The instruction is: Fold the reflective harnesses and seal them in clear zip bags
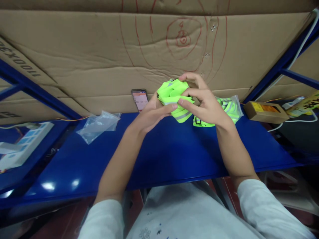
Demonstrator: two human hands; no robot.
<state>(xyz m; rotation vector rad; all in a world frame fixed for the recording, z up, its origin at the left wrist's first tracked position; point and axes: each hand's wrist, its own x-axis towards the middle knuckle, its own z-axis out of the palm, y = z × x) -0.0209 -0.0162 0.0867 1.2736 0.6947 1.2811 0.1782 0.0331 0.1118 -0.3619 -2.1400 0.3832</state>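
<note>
Pinching a neon bundle (171,92), apparently folded, left hand (154,113) and right hand (208,103) flank it.

The reflective strap bundle (171,91) between the left hand (153,114) and right hand (206,101) is fluorescent yellow-green, banded with silver-grey. Just right of the right hand, the bagged reflective straps (230,109) repeat that yellow-green and grey striping, with a black buckle (198,121). Beyond both hands, the cardboard panel (87,49) is tan, marked with uneven concentric rings (183,39) in red. Behind the left hand, the smartphone (141,100) has a pink screen and dark frame. Below the hands, the tabletop (169,152) is glossy deep blue; nearer the body, the pale grey shirt (189,212) carries small dark stars and a flower outline.
</note>
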